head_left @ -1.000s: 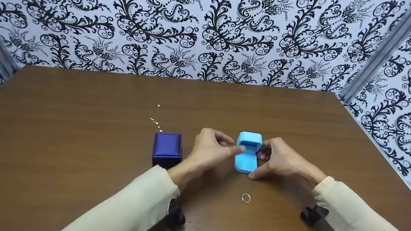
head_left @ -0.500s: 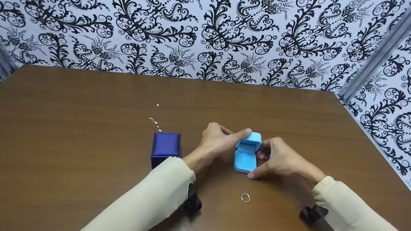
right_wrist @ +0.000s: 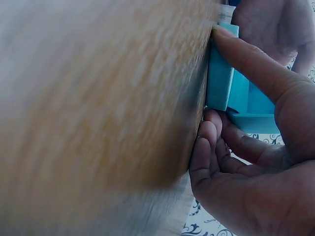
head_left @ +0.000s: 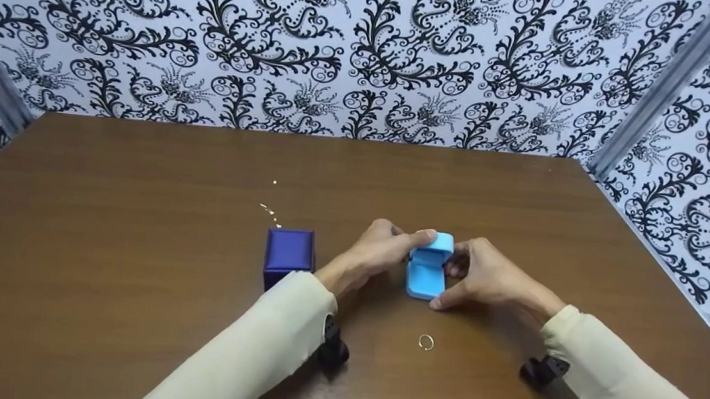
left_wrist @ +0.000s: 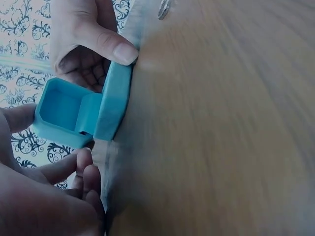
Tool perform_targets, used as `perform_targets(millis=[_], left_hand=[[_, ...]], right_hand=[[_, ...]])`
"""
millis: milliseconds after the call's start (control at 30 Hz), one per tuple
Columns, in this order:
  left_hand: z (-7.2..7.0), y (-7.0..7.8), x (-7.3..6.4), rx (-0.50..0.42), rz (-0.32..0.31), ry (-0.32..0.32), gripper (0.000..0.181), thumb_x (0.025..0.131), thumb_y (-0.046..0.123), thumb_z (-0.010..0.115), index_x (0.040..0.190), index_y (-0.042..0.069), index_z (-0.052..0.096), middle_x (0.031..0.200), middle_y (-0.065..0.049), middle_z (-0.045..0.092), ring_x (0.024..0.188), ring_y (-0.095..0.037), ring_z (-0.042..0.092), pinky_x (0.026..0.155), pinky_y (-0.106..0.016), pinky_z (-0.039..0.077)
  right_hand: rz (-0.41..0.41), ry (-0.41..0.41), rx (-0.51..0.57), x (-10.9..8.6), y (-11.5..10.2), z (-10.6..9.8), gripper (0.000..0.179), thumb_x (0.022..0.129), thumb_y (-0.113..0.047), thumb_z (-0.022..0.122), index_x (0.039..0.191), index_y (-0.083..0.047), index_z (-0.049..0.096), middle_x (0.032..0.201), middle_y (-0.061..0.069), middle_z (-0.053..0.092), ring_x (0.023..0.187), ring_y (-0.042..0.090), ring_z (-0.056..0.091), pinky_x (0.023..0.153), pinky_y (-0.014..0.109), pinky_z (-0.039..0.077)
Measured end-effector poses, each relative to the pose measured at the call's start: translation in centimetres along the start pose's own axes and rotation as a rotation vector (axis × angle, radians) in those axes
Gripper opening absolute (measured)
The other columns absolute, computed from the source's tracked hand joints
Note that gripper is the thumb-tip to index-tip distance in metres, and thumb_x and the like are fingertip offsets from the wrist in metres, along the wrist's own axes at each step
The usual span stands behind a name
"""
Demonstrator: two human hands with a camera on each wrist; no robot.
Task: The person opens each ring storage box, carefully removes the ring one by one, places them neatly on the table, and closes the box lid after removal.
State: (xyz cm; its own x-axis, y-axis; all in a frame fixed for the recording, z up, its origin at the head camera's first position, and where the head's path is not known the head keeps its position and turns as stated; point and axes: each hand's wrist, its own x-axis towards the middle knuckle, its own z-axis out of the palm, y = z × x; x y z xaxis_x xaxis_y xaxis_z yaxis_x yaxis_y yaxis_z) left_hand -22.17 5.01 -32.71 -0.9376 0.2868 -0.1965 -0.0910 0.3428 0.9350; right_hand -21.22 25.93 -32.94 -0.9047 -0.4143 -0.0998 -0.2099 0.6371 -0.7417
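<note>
A light blue ring box [head_left: 425,281] stands on the brown table with its lid raised and its inside facing me. My left hand [head_left: 383,248] holds the lid, its thumb on top; in the left wrist view its other fingers curl behind the box [left_wrist: 115,101]. From the right side, my right hand [head_left: 491,277] grips the base, thumb at the front corner and fingers toward the back. The right wrist view shows that thumb along the base [right_wrist: 220,73]. Nearer to me, a thin ring [head_left: 419,341] lies on the table.
A dark blue box [head_left: 290,250], lid down, stands left of my left forearm. Behind it lies a fine glinting chain or strand [head_left: 270,213]. Black-and-white patterned panels [head_left: 368,53] close off the table's back and right side.
My left hand has moved from the front of the raised lid up to its top, thumb now resting there. The lid is tipped slightly lower. The right hand has kept its hold.
</note>
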Motion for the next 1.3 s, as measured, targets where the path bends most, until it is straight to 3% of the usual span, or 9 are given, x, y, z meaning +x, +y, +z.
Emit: perform_targets(millis=[100, 200, 367, 467, 633, 1067, 1300], left_hand=[[-0.2, -0.2, -0.1, 0.035, 0.043, -0.027, 0.046, 0.095, 0.049, 0.068, 0.086, 0.004, 0.073, 0.073, 0.002, 0.044, 0.071, -0.015, 0.043, 0.060, -0.029, 0.030], [-0.4, -0.4, -0.2, 0.060, 0.104, -0.063, 0.047, 0.096, 0.044, 0.069, 0.107, -0.002, 0.074, 0.088, -0.001, 0.060, 0.083, -0.016, 0.051, 0.068, -0.027, 0.039], [-0.8, -0.5, -0.6, 0.123, 0.209, -0.128, 0.040, 0.096, 0.032, 0.072, 0.113, -0.004, 0.071, 0.088, -0.004, 0.066, 0.082, -0.015, 0.055, 0.073, -0.027, 0.044], [-0.9, -0.4, -1.0, 0.248, 0.265, -0.140, 0.040, 0.094, 0.029, 0.074, 0.119, -0.002, 0.069, 0.092, -0.004, 0.066, 0.085, -0.016, 0.055, 0.078, -0.030, 0.044], [-0.2, -0.4, -1.6, 0.480, 0.328, -0.130, 0.049, 0.091, 0.031, 0.077, 0.128, 0.000, 0.064, 0.114, -0.007, 0.061, 0.104, -0.021, 0.046, 0.091, -0.037, 0.034], [0.4, -0.2, -2.2, 0.538, 0.318, -0.093, 0.052, 0.090, 0.030, 0.079, 0.131, 0.002, 0.062, 0.115, -0.005, 0.057, 0.107, -0.021, 0.043, 0.091, -0.036, 0.032], [0.1, -0.1, -2.7, 0.581, 0.327, -0.065, 0.061, 0.089, 0.036, 0.080, 0.135, 0.003, 0.057, 0.121, -0.007, 0.058, 0.111, -0.023, 0.044, 0.092, -0.037, 0.033]], right_hand=[[0.000, -0.006, 0.014, 0.1, 0.0, 0.1, 0.049, 0.061, -0.015, 0.099, 0.092, 0.001, 0.065, 0.077, 0.005, 0.054, 0.072, 0.019, 0.050, 0.063, 0.026, 0.041], [-0.011, -0.012, 0.016, 0.0, 0.1, 0.1, 0.048, 0.062, -0.015, 0.099, 0.093, 0.002, 0.065, 0.076, 0.005, 0.052, 0.073, 0.019, 0.049, 0.062, 0.026, 0.040], [-0.036, -0.024, 0.027, 0.1, 0.0, 0.1, 0.049, 0.062, -0.014, 0.098, 0.097, 0.003, 0.068, 0.080, 0.005, 0.060, 0.075, 0.019, 0.054, 0.064, 0.025, 0.044], [-0.068, -0.040, 0.037, 0.2, 0.0, -0.1, 0.051, 0.064, -0.012, 0.097, 0.103, 0.005, 0.069, 0.088, 0.007, 0.067, 0.079, 0.019, 0.060, 0.070, 0.025, 0.051], [-0.083, -0.055, 0.034, 0.0, 0.1, -0.4, 0.053, 0.065, -0.010, 0.096, 0.107, 0.007, 0.069, 0.089, 0.008, 0.069, 0.079, 0.018, 0.063, 0.070, 0.025, 0.053], [-0.083, -0.064, 0.009, 0.1, 0.3, -0.4, 0.056, 0.066, -0.011, 0.095, 0.110, 0.008, 0.067, 0.087, 0.007, 0.066, 0.077, 0.020, 0.059, 0.068, 0.024, 0.051], [-0.081, -0.099, -0.056, -0.3, 0.1, -0.9, 0.061, 0.070, -0.018, 0.094, 0.116, 0.009, 0.065, 0.095, 0.008, 0.069, 0.084, 0.020, 0.063, 0.076, 0.029, 0.054]])
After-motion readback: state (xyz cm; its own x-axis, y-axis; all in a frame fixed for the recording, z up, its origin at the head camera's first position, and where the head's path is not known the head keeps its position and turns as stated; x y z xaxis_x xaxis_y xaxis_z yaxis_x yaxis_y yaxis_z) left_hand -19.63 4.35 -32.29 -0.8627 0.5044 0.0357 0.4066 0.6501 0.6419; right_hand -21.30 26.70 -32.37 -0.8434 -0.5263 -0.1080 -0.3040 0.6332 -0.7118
